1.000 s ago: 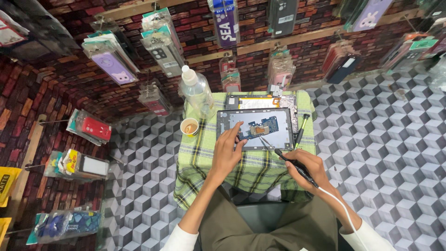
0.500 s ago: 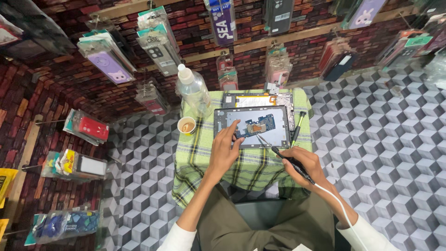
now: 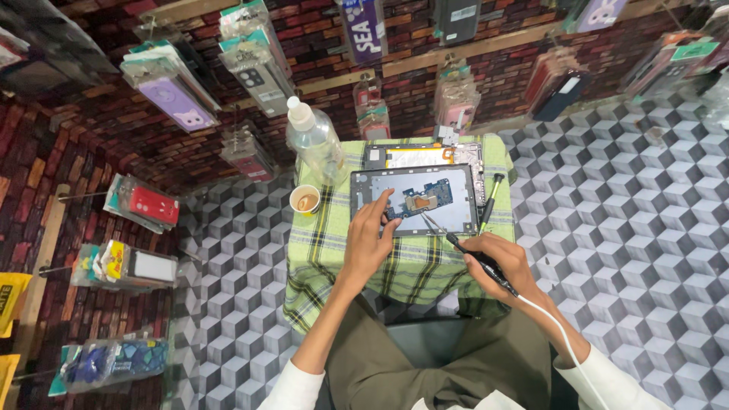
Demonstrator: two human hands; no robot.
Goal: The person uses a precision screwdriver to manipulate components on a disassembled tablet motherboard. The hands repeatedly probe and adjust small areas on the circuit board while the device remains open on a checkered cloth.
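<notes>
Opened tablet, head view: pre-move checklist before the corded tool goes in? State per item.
1. Left hand steadies the opened tablet: ok, fingertips on its left edge.
2. Right hand grips the corded tool: ok.
3. Tool tip on the blue board: not ok, short of it.
4. Cup and bottle apart from tablet: ok.
5. Screwdriver out of the tool's path: ok, lies right of tablet.
6. Board screws removed: cannot tell.
</notes>
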